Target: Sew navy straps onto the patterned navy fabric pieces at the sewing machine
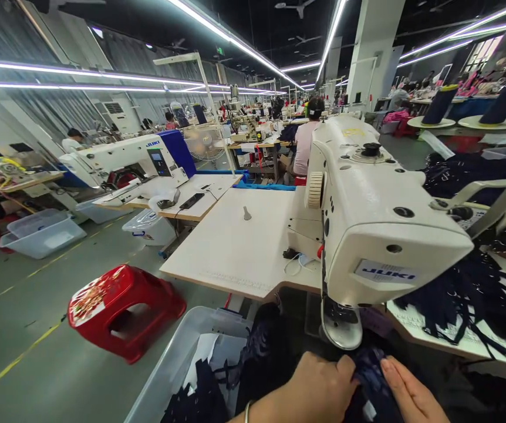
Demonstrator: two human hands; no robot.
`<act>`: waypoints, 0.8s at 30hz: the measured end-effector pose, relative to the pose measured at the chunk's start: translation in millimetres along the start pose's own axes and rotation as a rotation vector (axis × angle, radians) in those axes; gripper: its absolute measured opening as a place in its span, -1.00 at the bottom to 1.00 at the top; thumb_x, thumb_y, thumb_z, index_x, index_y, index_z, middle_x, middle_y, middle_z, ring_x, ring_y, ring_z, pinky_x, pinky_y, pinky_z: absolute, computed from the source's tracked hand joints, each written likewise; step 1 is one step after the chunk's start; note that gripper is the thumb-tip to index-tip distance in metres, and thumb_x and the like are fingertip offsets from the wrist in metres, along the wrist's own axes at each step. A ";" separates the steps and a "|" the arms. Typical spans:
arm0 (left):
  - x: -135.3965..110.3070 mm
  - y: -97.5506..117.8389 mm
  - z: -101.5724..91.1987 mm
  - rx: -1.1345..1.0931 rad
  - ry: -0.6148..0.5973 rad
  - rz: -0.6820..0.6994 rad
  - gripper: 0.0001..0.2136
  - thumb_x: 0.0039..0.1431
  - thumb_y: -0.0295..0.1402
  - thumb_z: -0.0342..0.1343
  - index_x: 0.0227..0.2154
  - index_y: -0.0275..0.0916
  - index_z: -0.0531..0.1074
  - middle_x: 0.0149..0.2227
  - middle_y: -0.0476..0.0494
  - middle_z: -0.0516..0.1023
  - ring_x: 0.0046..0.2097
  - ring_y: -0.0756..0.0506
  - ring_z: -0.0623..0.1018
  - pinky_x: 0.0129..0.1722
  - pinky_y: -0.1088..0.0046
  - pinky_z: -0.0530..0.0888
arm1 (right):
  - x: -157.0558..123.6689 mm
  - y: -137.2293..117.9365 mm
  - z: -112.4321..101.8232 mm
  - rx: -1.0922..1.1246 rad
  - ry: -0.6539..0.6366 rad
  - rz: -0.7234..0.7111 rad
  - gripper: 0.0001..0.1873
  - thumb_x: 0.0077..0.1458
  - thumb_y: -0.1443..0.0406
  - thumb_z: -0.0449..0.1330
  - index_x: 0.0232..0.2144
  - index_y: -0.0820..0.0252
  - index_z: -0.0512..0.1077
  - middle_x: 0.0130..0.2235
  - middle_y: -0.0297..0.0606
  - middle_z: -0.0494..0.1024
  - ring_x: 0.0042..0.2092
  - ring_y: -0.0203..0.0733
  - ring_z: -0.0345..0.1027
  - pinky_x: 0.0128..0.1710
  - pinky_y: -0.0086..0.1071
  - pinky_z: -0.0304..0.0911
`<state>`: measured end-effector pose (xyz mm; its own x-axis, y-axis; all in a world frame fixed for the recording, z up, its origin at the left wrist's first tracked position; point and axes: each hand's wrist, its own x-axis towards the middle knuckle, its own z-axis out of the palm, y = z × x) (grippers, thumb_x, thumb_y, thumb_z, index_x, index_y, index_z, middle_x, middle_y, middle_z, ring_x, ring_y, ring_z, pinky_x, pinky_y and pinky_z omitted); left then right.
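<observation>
A dark navy piece of fabric (374, 376) is stretched between my two hands just below the head of a white sewing machine (367, 223). My left hand (317, 385), with a bangle at the wrist, is closed on the cloth's left side. At its right edge, my right hand (411, 390) pinches the same cloth between thumb and fingers. A small white tag (370, 410) shows on the fabric. Close above my left hand sits the machine's round metal plate (341, 332). The lower part of the cloth runs out of the picture.
A clear plastic bin (182, 338) with navy pieces stands at lower left, near a red stool (123, 311). On the white tabletop (230, 241) lies a small grey object (246, 213). Navy straps (464, 294) are heaped at right. A seated person (304, 144) is ahead.
</observation>
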<state>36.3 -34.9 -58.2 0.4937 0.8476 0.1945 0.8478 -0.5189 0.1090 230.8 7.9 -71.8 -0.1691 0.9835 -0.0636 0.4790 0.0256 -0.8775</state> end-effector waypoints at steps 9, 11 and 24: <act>-13.1 -13.3 -68.8 -0.268 0.256 -0.002 -0.45 0.13 0.16 0.07 -0.11 -0.26 0.38 -0.14 -0.28 0.57 -0.16 -0.18 0.60 -0.16 0.35 0.52 | 25.3 -69.4 -15.0 -0.423 -0.355 -0.690 -0.69 0.27 0.13 0.07 -0.45 0.01 0.49 -0.45 -0.37 0.56 -0.41 -0.20 0.49 -0.42 -0.41 0.32; -9.1 -19.1 -96.7 -0.477 0.235 -0.016 -0.45 0.19 0.09 0.07 0.05 -0.26 0.30 -0.01 -0.29 0.51 0.00 -0.15 0.53 0.01 0.40 0.44 | 24.5 -91.1 -19.7 -0.298 -0.502 -0.845 -0.82 0.25 0.17 0.13 -0.33 -0.02 0.52 -0.40 -0.39 0.58 -0.37 -0.26 0.48 -0.37 -0.45 0.32; 7.9 -18.5 -61.2 0.157 0.382 -0.068 -0.65 0.34 -0.16 0.02 0.12 -0.11 0.35 0.05 -0.02 0.50 0.09 -0.05 0.41 0.09 0.39 0.28 | 51.8 -74.6 8.1 -0.012 -0.017 -0.113 -0.66 0.16 -0.05 0.07 -0.26 0.06 0.24 -0.32 -0.28 0.51 -0.25 -0.11 0.48 -0.30 -0.35 0.34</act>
<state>12.8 -25.4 1.0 0.3534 0.7621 0.5425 0.9099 -0.4146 -0.0103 179.4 55.5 -13.4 -0.2370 0.9711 0.0270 0.4666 0.1381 -0.8736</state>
